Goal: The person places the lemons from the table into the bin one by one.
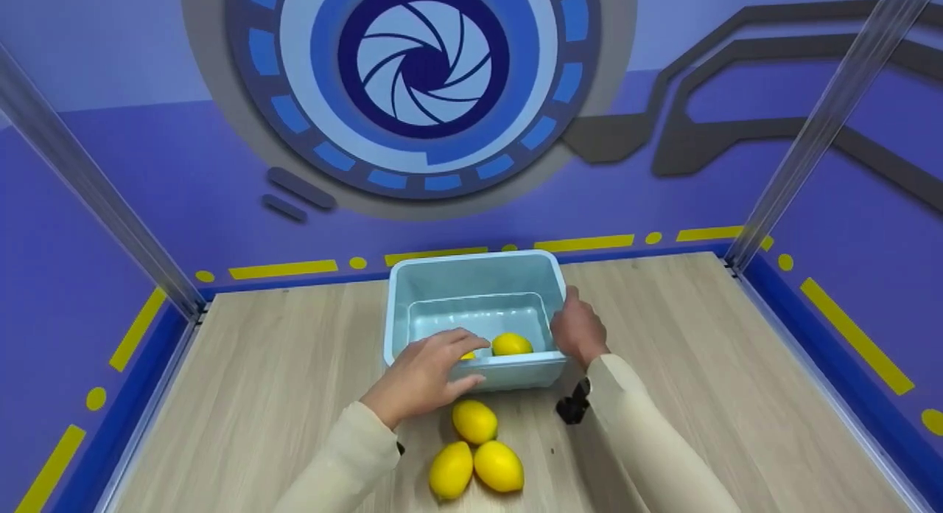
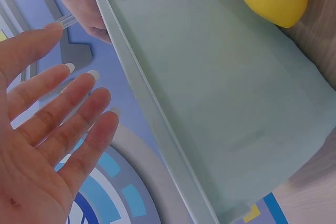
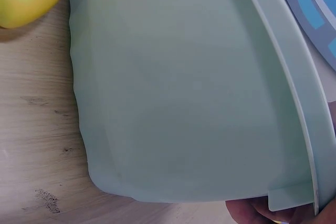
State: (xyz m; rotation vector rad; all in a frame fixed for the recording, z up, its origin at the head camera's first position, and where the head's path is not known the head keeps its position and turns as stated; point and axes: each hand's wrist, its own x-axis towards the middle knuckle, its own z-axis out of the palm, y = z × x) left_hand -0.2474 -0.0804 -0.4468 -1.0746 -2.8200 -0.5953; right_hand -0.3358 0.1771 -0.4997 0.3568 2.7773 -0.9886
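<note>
Nearest to me on the head cam, three lemons (image 1: 499,466) sit bunched on the wooden table (image 1: 295,380), bottom centre of the frame. Just above them my left hand (image 1: 431,369) hangs over the near rim of the pale blue bin (image 1: 516,377), fingers loosely stretched out and nothing in them, as the left wrist cam shows too. Right hand (image 1: 580,326), right of centre, has a proper grip on the bin's right rim. Inside I can see one whole lemon (image 1: 511,343), plus a yellow sliver (image 1: 468,356) mostly hidden by my left fingers. Behind it all there's the purple-blue wall (image 1: 619,196).
</note>
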